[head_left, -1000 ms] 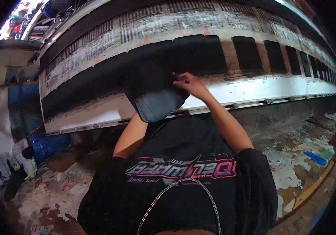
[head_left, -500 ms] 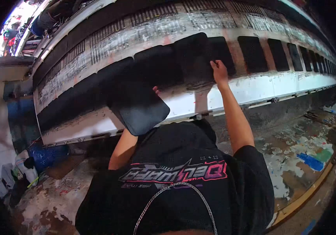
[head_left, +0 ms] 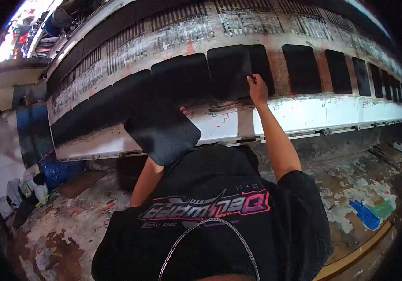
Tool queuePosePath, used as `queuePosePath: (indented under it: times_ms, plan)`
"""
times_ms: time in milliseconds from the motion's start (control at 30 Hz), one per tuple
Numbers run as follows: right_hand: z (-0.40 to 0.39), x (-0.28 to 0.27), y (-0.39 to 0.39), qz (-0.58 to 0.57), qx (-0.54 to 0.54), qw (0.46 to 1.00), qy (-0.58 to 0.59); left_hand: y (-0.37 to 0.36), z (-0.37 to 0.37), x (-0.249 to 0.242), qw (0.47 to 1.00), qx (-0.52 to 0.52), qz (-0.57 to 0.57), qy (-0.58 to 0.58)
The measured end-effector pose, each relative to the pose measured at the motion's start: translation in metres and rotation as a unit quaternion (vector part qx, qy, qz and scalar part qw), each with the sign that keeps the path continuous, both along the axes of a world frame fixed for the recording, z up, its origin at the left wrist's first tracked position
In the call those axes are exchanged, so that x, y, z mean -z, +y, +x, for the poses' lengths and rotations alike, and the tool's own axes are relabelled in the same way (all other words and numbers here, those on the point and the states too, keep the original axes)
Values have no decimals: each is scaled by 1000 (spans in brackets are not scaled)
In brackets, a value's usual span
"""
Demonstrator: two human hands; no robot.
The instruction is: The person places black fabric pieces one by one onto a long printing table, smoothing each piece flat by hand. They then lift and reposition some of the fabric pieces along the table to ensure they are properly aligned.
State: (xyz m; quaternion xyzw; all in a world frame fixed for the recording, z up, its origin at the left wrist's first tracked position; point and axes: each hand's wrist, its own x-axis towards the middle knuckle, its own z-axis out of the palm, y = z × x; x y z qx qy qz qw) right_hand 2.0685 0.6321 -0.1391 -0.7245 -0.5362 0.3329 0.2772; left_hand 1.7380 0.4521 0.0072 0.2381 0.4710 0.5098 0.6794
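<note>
Blotchy floor lies below a long table; before it, the left hand grasps a black panel from beneath. The right hand curls its fingers at a tabletop panel, grip unclear.

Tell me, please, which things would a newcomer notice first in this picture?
Probably the row of black sheets along the pale table, across the upper view. Then the dark sheet in the left hand, left of centre, and, lower down, the pink-edged lettering on the shirt and a silver chain.
</note>
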Motion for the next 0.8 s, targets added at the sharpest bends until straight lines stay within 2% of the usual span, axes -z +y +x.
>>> queuePosePath:
  times_ms: [67, 133, 367, 433, 633, 667, 700, 733, 800]
  plan:
    - [0, 1, 0, 1, -3, 1000, 2, -1, 1, -1, 998, 22, 20, 62]
    - [0, 2, 0, 3, -7, 1000, 2, 0, 1, 1, 997, 20, 22, 68]
    - [4, 14, 3, 37, -29, 999, 12, -5, -12, 11, 999, -32, -21, -20]
    - [3, 11, 3, 39, -27, 999, 10, -11, -22, 17, 954, -113, -71, -267]
    - [-1, -1, 0, 23, -28, 999, -7, -11, -32, 17, 976, -79, -74, -191]
    - [-4, 0, -4, 105, -7, 992, -69, -9, -32, 23, 975, -77, -71, -194]
    - [-9, -6, -9, 185, 14, 974, -130, -6, -32, 31, 949, -71, -70, -299]
    - [-12, -13, -13, 186, 16, 973, -133, -2, -31, 40, 912, -65, -70, -400]
    - [-33, -46, -33, 228, -31, 964, -134, 17, -15, 36, 914, -37, -52, -401]
